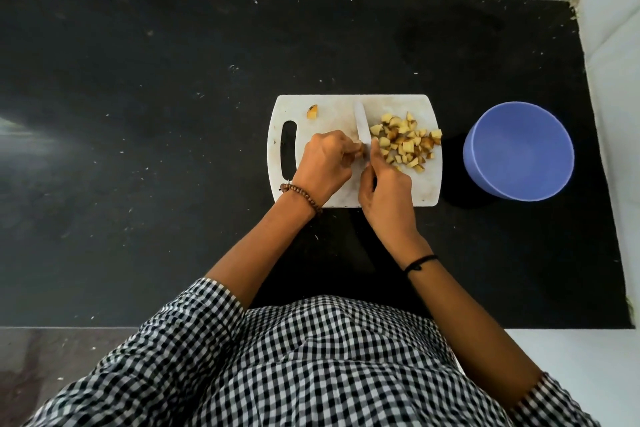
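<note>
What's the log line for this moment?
left hand: pinches piece | right hand: grips knife, blade at piece | diced pieces: right on cutting board | blue bowl: empty, beside board

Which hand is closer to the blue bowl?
The right hand, gripping the knife left of the blue bowl. The left hand, pinching a potato piece, is farther left on the cutting board.

Knife [362,126]: white blade, tip pointing away toward the board's far edge, edge down on the board [332,107], handle hidden in the right hand [386,191]. Piece [360,150]: small, brownish, probably potato, mostly hidden, pinched by the left hand [323,163] just left of the blade. Dice [405,143]: pale yellow cubes with brown skin, loose pile right of the blade. Board: white, handle slot at left.
</note>
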